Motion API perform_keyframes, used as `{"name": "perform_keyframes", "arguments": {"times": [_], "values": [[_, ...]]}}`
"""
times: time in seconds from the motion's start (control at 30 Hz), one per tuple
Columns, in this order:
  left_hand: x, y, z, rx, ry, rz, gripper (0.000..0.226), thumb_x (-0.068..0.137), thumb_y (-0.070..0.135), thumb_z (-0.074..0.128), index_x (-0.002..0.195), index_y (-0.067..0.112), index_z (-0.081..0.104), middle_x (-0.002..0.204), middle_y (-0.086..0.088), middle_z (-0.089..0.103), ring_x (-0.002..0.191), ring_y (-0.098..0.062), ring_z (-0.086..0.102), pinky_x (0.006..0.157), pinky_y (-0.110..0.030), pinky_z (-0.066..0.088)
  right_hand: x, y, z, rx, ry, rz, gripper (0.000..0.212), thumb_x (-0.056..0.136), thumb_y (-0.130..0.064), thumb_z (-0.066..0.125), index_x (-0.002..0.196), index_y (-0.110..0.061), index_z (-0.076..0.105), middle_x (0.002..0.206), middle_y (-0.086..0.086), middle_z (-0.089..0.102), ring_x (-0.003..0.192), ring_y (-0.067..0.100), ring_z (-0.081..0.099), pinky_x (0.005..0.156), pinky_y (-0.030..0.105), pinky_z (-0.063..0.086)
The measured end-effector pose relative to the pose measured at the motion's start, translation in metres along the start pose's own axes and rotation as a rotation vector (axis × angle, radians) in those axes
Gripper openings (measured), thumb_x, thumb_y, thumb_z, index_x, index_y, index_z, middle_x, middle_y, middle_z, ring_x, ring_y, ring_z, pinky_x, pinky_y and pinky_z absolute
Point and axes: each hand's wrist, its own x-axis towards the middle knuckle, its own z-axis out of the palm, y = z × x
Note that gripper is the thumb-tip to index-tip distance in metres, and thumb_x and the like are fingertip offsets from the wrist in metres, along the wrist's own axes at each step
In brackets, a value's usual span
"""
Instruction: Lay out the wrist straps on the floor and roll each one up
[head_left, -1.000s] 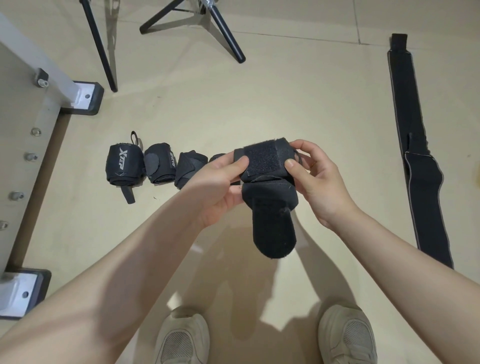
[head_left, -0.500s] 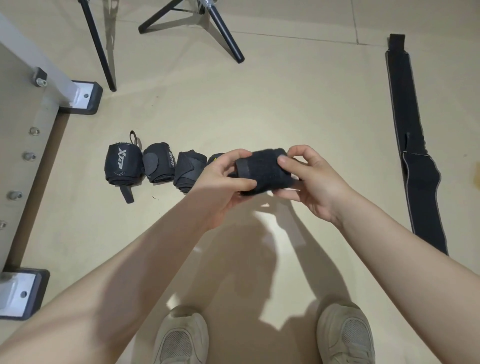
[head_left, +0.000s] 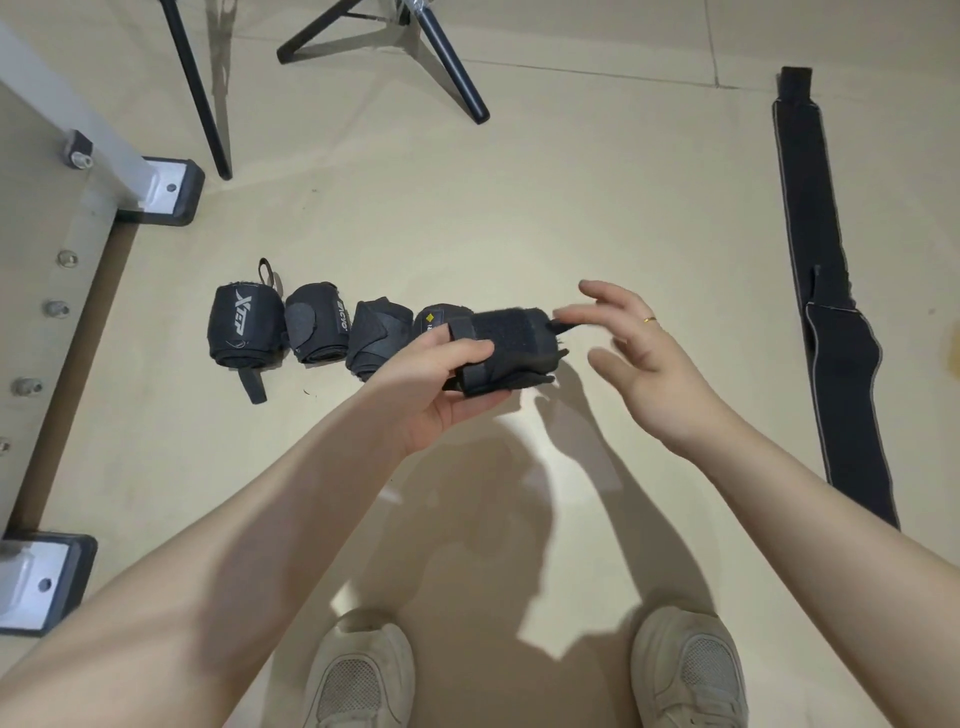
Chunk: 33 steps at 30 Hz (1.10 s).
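My left hand (head_left: 436, 384) grips a rolled black wrist strap (head_left: 511, 348) above the floor, thumb on top and fingers under it. My right hand (head_left: 639, 353) hovers just right of the roll with fingers spread, holding nothing. Several rolled straps lie in a row on the floor to the left: one with white lettering (head_left: 244, 332), a second (head_left: 317, 322), a third (head_left: 371, 335), and a fourth with a yellow tag (head_left: 434, 318) partly hidden behind the held roll. A long black strap (head_left: 831, 322) lies flat and unrolled along the right side.
Black tripod legs (head_left: 447, 67) stand at the top of the beige floor. A pale frame with metal feet (head_left: 166, 192) runs down the left edge. My two shoes (head_left: 363, 675) are at the bottom.
The loose tail of the strap has been wrapped onto the roll. My right hand has let go and pulled away to the right, while my left hand keeps the roll.
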Motion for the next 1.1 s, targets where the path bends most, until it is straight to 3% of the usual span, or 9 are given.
{"name": "perform_keyframes", "arguments": {"times": [0.07, 0.2, 0.37, 0.5, 0.57, 0.63, 0.77, 0.9, 1.1], "values": [[0.002, -0.006, -0.003, 0.008, 0.011, -0.002, 0.014, 0.091, 0.005, 0.056, 0.100, 0.014, 0.063, 0.084, -0.002, 0.071, 0.079, -0.015, 0.070, 0.070, -0.033, 0.059, -0.003, 0.000, 0.001, -0.146, -0.088, -0.089, 0.055, 0.084, 0.004, 0.053, 0.107, -0.046, 0.054, 0.139, -0.020, 0.031, 0.135, 0.006, 0.022, 0.107, 0.008, 0.016], [0.004, -0.015, -0.002, 0.057, -0.018, -0.020, 0.013, 0.090, 0.008, 0.058, 0.098, 0.015, 0.064, 0.095, -0.006, 0.071, 0.093, -0.021, 0.068, 0.083, -0.039, 0.057, 0.002, 0.002, 0.016, -0.275, 0.042, -0.068, 0.018, 0.082, -0.016, 0.070, 0.080, -0.031, 0.061, 0.124, -0.019, 0.046, 0.140, 0.018, 0.019, 0.117, 0.038, -0.001], [0.010, -0.015, -0.002, 0.129, 0.014, 0.027, 0.023, 0.087, 0.007, 0.062, 0.107, 0.019, 0.061, 0.105, -0.005, 0.067, 0.093, -0.027, 0.068, 0.075, -0.036, 0.058, -0.007, 0.006, 0.013, -0.423, 0.040, -0.283, 0.006, 0.083, -0.035, 0.054, 0.079, -0.031, 0.052, 0.109, -0.026, 0.056, 0.131, 0.004, 0.026, 0.109, 0.022, -0.022], [0.013, -0.025, 0.012, 0.194, -0.036, 0.037, 0.028, 0.085, 0.000, 0.063, 0.104, 0.020, 0.060, 0.087, 0.002, 0.070, 0.073, -0.018, 0.069, 0.060, -0.029, 0.057, 0.002, 0.012, -0.002, -0.289, -0.069, -0.146, 0.023, 0.083, -0.013, 0.065, 0.071, -0.025, 0.050, 0.113, -0.019, 0.057, 0.125, -0.001, 0.037, 0.114, 0.024, 0.002], [0.015, -0.032, 0.014, 0.243, -0.062, 0.024, 0.033, 0.085, -0.002, 0.062, 0.109, 0.019, 0.058, 0.081, 0.006, 0.072, 0.072, -0.015, 0.070, 0.062, -0.030, 0.058, 0.003, 0.021, -0.001, -0.096, -0.092, 0.003, 0.032, 0.085, 0.000, 0.063, 0.069, -0.022, 0.046, 0.110, -0.008, 0.062, 0.108, 0.006, 0.055, 0.100, 0.026, 0.036], [0.018, -0.042, 0.010, 0.250, -0.067, -0.011, 0.036, 0.086, -0.004, 0.060, 0.115, 0.017, 0.056, 0.089, 0.004, 0.072, 0.077, -0.016, 0.070, 0.066, -0.031, 0.058, 0.003, 0.033, 0.004, 0.045, -0.081, 0.141, 0.031, 0.084, 0.008, 0.059, 0.067, -0.015, 0.047, 0.101, -0.002, 0.065, 0.091, 0.015, 0.061, 0.083, 0.029, 0.048], [0.022, -0.061, 0.005, 0.302, -0.038, -0.082, 0.041, 0.086, -0.006, 0.060, 0.122, 0.012, 0.055, 0.115, -0.011, 0.062, 0.092, -0.024, 0.066, 0.070, -0.034, 0.059, -0.001, 0.062, 0.019, -0.002, -0.084, 0.330, 0.028, 0.081, 0.003, 0.065, 0.066, -0.015, 0.051, 0.093, -0.001, 0.061, 0.084, 0.021, 0.057, 0.075, 0.032, 0.049], [0.028, -0.063, 0.002, 0.345, -0.031, -0.107, 0.041, 0.086, -0.005, 0.059, 0.123, 0.013, 0.055, 0.116, -0.009, 0.062, 0.093, -0.023, 0.066, 0.067, -0.031, 0.059, 0.000, 0.077, 0.030, -0.067, -0.041, 0.430, 0.026, 0.077, -0.004, 0.072, 0.071, -0.018, 0.051, 0.084, 0.003, 0.053, 0.074, 0.021, 0.051, 0.064, 0.035, 0.045], [0.025, -0.059, -0.003, 0.145, -0.023, -0.235, 0.030, 0.091, 0.004, 0.056, 0.119, 0.014, 0.057, 0.107, -0.006, 0.063, 0.086, -0.030, 0.067, 0.072, -0.036, 0.060, 0.005, 0.061, 0.037, -0.636, 0.154, 0.014, 0.010, 0.086, -0.016, 0.060, 0.096, -0.013, 0.058, 0.099, -0.015, 0.045, 0.100, 0.013, 0.033, 0.086, 0.005, 0.018]]}}
